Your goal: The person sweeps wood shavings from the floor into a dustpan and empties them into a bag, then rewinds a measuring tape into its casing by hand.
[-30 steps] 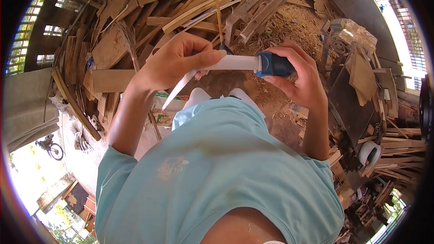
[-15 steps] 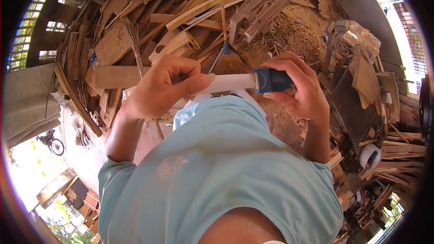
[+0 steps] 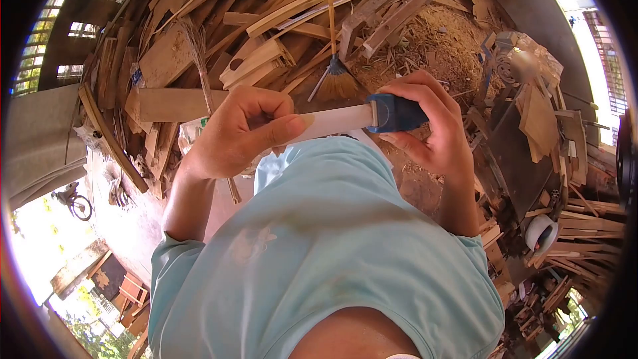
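Note:
A pale strip of tape stretches between my two hands in front of my chest. Its left end is pinched between thumb and fingers of my left hand. My right hand grips a dark blue tape dispenser from its right side, thumb below and fingers above. A metal-coloured edge shows on the dispenser where the strip meets it. The strip slopes slightly, lower toward my left hand. What lies inside the dispenser is hidden.
Past my hands a broom stands by a heap of boards and offcuts. Shavings cover the ground there. A white helmet-like object sits among stacked wood at right. A bicycle is at far left.
My right hand and the dispenser have shifted slightly left. The strip tilts a little more, with my left thumb lower. Both grips are kept.

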A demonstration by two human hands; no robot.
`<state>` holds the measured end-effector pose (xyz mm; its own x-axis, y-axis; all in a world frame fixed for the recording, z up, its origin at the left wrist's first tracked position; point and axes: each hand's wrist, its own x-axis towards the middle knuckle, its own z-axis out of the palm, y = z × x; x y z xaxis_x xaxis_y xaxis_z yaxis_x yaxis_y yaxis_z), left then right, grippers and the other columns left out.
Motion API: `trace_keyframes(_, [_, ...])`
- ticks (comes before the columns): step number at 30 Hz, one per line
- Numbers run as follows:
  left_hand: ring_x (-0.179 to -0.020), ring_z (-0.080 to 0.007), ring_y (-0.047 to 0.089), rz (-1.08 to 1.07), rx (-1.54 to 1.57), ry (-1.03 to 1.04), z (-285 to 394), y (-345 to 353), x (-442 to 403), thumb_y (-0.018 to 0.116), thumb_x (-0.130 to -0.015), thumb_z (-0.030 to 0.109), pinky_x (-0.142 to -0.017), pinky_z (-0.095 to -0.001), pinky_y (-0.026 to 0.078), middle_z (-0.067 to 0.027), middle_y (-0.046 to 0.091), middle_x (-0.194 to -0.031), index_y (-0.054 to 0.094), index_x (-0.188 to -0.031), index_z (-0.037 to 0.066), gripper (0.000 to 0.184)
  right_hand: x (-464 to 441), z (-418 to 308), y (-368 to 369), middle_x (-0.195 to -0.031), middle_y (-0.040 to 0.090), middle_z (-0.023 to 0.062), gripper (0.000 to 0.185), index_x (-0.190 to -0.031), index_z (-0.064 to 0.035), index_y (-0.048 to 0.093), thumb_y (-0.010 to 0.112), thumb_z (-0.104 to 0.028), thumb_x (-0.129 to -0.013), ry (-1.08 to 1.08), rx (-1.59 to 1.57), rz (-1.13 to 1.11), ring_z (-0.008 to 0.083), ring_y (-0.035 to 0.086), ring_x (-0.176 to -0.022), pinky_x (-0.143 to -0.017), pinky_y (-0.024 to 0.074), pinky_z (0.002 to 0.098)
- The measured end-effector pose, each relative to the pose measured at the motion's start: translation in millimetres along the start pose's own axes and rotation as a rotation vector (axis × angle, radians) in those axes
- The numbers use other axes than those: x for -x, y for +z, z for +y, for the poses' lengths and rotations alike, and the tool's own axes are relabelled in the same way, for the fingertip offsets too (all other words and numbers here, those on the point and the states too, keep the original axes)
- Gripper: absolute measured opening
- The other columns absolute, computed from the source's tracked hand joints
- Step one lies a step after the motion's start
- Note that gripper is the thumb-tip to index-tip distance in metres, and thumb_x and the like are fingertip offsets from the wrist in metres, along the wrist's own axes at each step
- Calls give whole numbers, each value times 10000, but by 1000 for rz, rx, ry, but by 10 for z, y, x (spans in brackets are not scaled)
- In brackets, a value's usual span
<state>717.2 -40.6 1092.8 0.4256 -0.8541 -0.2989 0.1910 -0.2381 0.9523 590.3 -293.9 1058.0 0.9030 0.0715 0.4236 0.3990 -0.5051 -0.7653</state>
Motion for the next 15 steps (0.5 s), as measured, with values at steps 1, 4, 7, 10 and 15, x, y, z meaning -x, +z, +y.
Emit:
trace_keyframes(1, [-562, -41, 309, 4, -1, -1, -12, 8, 4, 625, -924, 206, -504, -234, 221, 37, 403, -605, 446, -632, 54, 374, 2, -3, 9, -972, 588, 129, 457, -1120, -35, 582, 784, -169, -732, 0, -3, 4, 285, 594, -842, -735, 505, 359])
trace_keyframes(4, [-537, -2, 395, -4, 5, 27, -39, 8, 3, 633, -928, 248, -471, -196, 291, 38, 483, -582, 533, -647, 41, 363, 22, 9, 39, -982, 593, 134, 457, -1126, -35, 580, 782, -163, -737, -29, -14, -25, 289, 597, -849, -736, 506, 356])
trace_keyframes(7, [-546, -6, 418, 16, -26, 34, 10, 49, 15, 631, -929, 247, -484, -194, 326, 38, 484, -583, 529, -642, 41, 367, 37, -47, 88, -994, 594, 139, 467, -1137, -33, 575, 780, -154, -736, -2, -15, -38, 293, 600, -856, -734, 506, 355])
trace_keyframes(10, [-551, -12, 434, -2, -45, 25, -23, 35, 16, 632, -927, 247, -496, -196, 352, 38, 485, -585, 526, -640, 42, 369, 37, -47, 82, -989, 587, 135, 473, -1144, -31, 572, 779, -146, -734, -21, -22, -49, 292, 595, -839, -723, 505, 352])
trace_keyframes(15, [-572, -34, 354, -16, 16, 2, -38, 80, 47, 635, -921, 214, -510, -224, 256, 29, 424, -607, 463, -628, 41, 381, 50, -93, 71, -951, 569, 123, 486, -1144, -30, 573, 785, -158, -725, -2, -49, -104, 283, 578, -800, -692, 495, 345])
